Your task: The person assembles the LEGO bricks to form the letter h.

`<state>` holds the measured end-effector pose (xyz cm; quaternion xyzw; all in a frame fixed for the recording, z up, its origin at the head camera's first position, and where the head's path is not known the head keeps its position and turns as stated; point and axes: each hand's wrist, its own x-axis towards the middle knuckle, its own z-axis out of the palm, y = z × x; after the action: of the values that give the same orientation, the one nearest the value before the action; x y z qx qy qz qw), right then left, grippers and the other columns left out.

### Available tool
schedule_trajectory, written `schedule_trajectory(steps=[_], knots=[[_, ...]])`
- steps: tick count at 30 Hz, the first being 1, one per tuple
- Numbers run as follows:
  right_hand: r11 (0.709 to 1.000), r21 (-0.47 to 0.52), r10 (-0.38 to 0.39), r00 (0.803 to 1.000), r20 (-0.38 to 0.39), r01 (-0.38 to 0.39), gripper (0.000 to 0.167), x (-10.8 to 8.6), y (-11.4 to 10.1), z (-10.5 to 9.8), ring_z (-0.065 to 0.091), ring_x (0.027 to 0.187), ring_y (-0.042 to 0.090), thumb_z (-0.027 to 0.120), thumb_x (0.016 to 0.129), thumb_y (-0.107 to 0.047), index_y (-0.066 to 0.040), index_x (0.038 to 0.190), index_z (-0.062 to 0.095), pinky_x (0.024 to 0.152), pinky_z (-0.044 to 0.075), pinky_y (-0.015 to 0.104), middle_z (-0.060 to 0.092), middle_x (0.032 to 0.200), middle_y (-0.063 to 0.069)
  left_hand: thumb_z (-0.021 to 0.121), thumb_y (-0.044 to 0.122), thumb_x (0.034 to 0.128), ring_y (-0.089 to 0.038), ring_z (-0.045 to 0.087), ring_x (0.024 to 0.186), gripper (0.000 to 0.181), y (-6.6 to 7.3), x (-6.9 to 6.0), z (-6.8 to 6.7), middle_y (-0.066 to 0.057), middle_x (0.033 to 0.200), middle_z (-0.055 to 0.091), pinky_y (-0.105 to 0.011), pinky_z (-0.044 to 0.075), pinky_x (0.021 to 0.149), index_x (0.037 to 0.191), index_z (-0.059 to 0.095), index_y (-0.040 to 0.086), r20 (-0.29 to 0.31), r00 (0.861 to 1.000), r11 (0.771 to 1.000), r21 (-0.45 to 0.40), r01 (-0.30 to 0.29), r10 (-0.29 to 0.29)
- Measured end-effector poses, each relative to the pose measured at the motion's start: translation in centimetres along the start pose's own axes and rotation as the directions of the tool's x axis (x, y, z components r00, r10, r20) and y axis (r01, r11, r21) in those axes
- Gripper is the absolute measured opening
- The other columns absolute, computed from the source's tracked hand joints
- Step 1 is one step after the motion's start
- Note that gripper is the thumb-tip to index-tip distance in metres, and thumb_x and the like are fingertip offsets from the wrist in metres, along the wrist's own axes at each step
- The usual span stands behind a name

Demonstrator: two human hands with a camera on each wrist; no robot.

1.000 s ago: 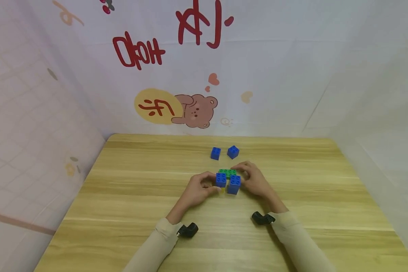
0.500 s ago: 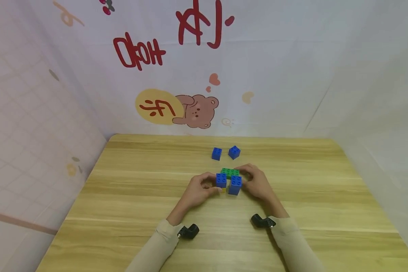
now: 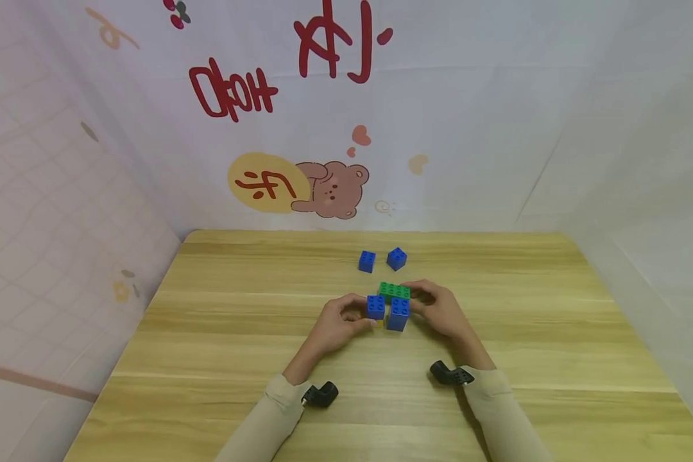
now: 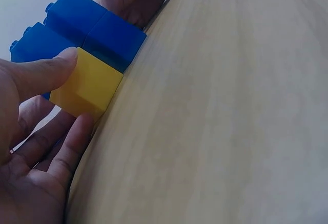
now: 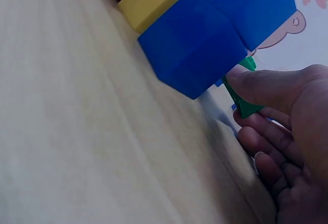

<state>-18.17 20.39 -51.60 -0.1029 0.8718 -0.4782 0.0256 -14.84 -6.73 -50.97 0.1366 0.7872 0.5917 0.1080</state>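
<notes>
In the head view my left hand (image 3: 336, 324) grips a stack of a blue brick (image 3: 375, 306) on a yellow brick (image 4: 89, 83), its thumb on the near side. The left wrist view shows the yellow one at the bottom, against the table. Close to its right stands a stack of two blue bricks (image 3: 398, 314). Behind both stacks is a green brick (image 3: 394, 291), longer than the blue ones. My right hand (image 3: 439, 311) pinches the green brick's right end between thumb and fingers. In the right wrist view the blue stack hides most of that green piece.
Two loose blue bricks, one on the left (image 3: 366, 261) and one turned cornerwise (image 3: 396, 258), lie farther back on the wooden table (image 3: 254, 276). A printed white cloth (image 3: 468, 128) rises behind the table's far edge. Each wrist carries a small black camera.
The green brick has shifted a little to the right and away from me, with my right hand moving along. My left hand and the stack it holds stay about where they were.
</notes>
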Motion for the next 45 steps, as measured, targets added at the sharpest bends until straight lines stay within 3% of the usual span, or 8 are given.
schedule_trajectory(steps=[7, 16, 21, 25, 34, 40, 45], knots=[[0.996, 0.080, 0.026, 0.999, 0.023, -0.028, 0.037, -0.1, -0.4, -0.7, 0.069, 0.093, 0.017, 0.078, 0.092, -0.014, -0.019, 0.128, 0.072, 0.080, 0.055, 0.024, 0.074, 0.105, 0.008, 0.083, 0.022, 0.0882, -0.015, 0.069, 0.085, 0.034, -0.1, 0.1, 0.1, -0.008, 0.116, 0.073, -0.023, 0.055, 0.074, 0.119, 0.071, 0.014, -0.006, 1.000, 1.000, -0.010, -0.004, 0.004], [0.987, 0.150, 0.048, 0.999, 0.025, -0.051, 0.034, -0.3, -2.4, -1.9, 0.067, 0.103, 0.022, 0.080, 0.091, -0.030, -0.024, 0.124, 0.072, 0.088, 0.057, 0.029, 0.073, 0.108, 0.005, 0.082, 0.021, 0.0882, -0.012, 0.068, 0.082, 0.032, -0.1, 0.0, 0.1, -0.006, 0.115, 0.073, -0.024, 0.055, 0.071, 0.118, 0.071, 0.015, 0.001, 1.000, 1.000, -0.015, 0.006, -0.006], [0.990, 0.137, -0.015, 1.000, 0.017, 0.013, 0.034, -0.5, -4.0, -2.3, 0.066, 0.102, 0.023, 0.080, 0.091, -0.024, -0.020, 0.123, 0.072, 0.085, 0.058, 0.025, 0.072, 0.110, 0.007, 0.082, 0.020, 0.0882, -0.011, 0.069, 0.082, 0.031, -0.1, 0.0, 0.0, -0.003, 0.114, 0.072, -0.024, 0.056, 0.071, 0.117, 0.071, 0.018, 0.001, 1.000, 1.000, -0.018, 0.010, -0.010], [0.991, 0.113, -0.067, 0.998, 0.011, 0.065, 0.032, -0.8, -5.2, -2.6, 0.067, 0.101, 0.021, 0.081, 0.090, -0.020, -0.020, 0.121, 0.073, 0.086, 0.059, 0.031, 0.073, 0.112, 0.005, 0.082, 0.020, 0.0882, -0.011, 0.069, 0.081, 0.031, -0.2, 0.1, 0.0, -0.002, 0.114, 0.072, -0.024, 0.056, 0.071, 0.117, 0.071, 0.019, -0.004, 1.000, 1.000, -0.011, 0.012, -0.012], [0.988, 0.052, -0.145, 0.988, 0.045, 0.143, 0.031, -1.6, -7.6, -2.9, 0.066, 0.107, 0.035, 0.085, 0.086, -0.028, -0.026, 0.114, 0.073, 0.089, 0.058, 0.042, 0.074, 0.113, -0.006, 0.082, 0.021, 0.0890, -0.012, 0.069, 0.083, 0.032, -0.2, 0.1, 0.0, -0.003, 0.115, 0.072, -0.024, 0.056, 0.071, 0.119, 0.071, 0.020, 0.005, 1.000, 1.000, -0.027, 0.008, -0.008], [0.981, 0.055, -0.189, 0.979, 0.072, 0.185, 0.032, -1.8, -7.9, -2.5, 0.066, 0.106, 0.038, 0.087, 0.083, -0.025, -0.026, 0.111, 0.074, 0.091, 0.056, 0.053, 0.073, 0.114, -0.007, 0.082, 0.019, 0.0887, -0.018, 0.072, 0.085, 0.035, 0.0, -0.1, 0.0, -0.007, 0.116, 0.073, -0.024, 0.055, 0.070, 0.121, 0.070, 0.017, 0.006, 1.000, 0.999, -0.038, 0.012, -0.012], [0.975, 0.043, -0.223, 0.970, 0.096, 0.219, 0.033, -1.9, -7.8, -2.4, 0.067, 0.105, 0.036, 0.088, 0.083, -0.024, -0.027, 0.112, 0.073, 0.089, 0.057, 0.048, 0.073, 0.114, -0.008, 0.081, 0.019, 0.0889, -0.015, 0.071, 0.085, 0.034, -0.3, 0.0, -0.2, -0.008, 0.115, 0.073, -0.024, 0.055, 0.073, 0.121, 0.070, 0.016, 0.030, 1.000, 0.999, -0.038, 0.009, -0.008]])
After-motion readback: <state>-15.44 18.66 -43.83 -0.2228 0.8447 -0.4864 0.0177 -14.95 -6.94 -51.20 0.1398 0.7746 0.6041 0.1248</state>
